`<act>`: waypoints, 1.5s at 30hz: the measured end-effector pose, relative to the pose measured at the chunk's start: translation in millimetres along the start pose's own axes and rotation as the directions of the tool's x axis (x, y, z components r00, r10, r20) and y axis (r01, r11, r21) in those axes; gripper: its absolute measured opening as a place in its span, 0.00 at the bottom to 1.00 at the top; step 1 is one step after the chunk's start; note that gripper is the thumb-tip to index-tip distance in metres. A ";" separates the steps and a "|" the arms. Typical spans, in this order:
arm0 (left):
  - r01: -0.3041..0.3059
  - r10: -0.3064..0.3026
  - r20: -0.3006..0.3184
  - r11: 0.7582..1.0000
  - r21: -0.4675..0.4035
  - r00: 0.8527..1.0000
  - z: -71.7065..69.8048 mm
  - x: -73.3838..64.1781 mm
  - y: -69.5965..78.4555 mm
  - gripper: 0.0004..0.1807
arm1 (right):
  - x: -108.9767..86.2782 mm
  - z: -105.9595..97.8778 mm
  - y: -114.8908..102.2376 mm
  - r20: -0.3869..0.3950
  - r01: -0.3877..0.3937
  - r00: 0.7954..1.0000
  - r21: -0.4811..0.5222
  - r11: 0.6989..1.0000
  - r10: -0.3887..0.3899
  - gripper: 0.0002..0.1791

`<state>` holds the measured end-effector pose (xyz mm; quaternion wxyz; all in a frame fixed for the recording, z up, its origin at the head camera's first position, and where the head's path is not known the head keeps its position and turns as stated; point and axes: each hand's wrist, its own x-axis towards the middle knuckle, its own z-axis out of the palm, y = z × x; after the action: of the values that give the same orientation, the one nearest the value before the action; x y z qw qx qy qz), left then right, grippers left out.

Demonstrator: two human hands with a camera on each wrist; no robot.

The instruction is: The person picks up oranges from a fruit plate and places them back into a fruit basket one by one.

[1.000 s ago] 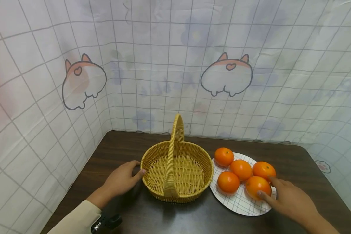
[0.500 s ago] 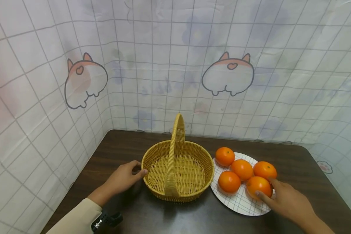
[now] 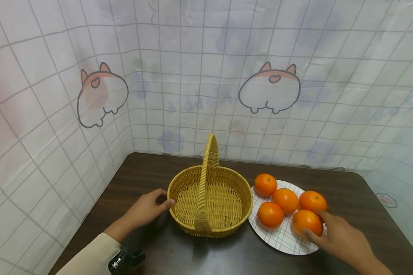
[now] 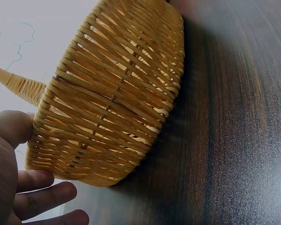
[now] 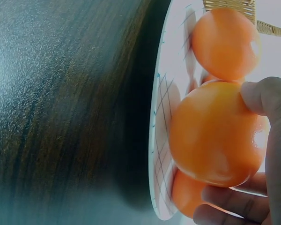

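Note:
A yellow wicker basket (image 3: 210,206) with a tall arched handle (image 3: 202,191) stands on the dark table, with nothing inside it. My left hand (image 3: 145,209) holds the basket's left rim, thumb over the edge and fingers along the outside; the left wrist view shows the thumb (image 4: 11,126) against the rim. On the right, a round white checked plate (image 3: 278,244) bears several oranges. My right hand (image 3: 342,235) grips the nearest right orange (image 3: 308,223) between thumb and fingers. In the right wrist view this orange (image 5: 218,133) sits close above the plate; contact is hard to tell.
The other oranges (image 3: 270,214) lie close around the held one, one of them (image 3: 312,201) just behind it. The plate's left edge nearly meets the basket. A white grid-patterned cloth (image 3: 179,95) hangs behind and left of the table (image 3: 234,256).
The gripped orange has shifted slightly right and toward me, away from its neighbours, with my right hand. My left hand has stayed on the basket rim. The head view has drifted slightly.

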<state>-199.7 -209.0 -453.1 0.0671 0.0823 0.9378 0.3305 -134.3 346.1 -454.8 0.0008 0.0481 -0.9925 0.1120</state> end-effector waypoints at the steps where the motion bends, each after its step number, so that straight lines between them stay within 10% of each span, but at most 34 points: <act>1: 0.001 -0.001 0.001 1.000 0.002 1.000 0.1 -0.2 0.2 0.32 | -0.4 -0.8 0.2 0.000 -0.002 1.000 -0.001 1.000 0.002 0.55; 45: -0.005 0.005 -0.012 1.000 -0.027 1.000 2.7 0.4 -1.0 0.30 | 24.9 -30.4 -42.8 -0.139 0.102 0.986 0.048 0.994 -0.095 0.49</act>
<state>-199.8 -208.1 -455.9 0.0619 0.0817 0.9335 0.3436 -155.2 308.9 -415.3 0.0728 0.0894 -0.9831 0.1419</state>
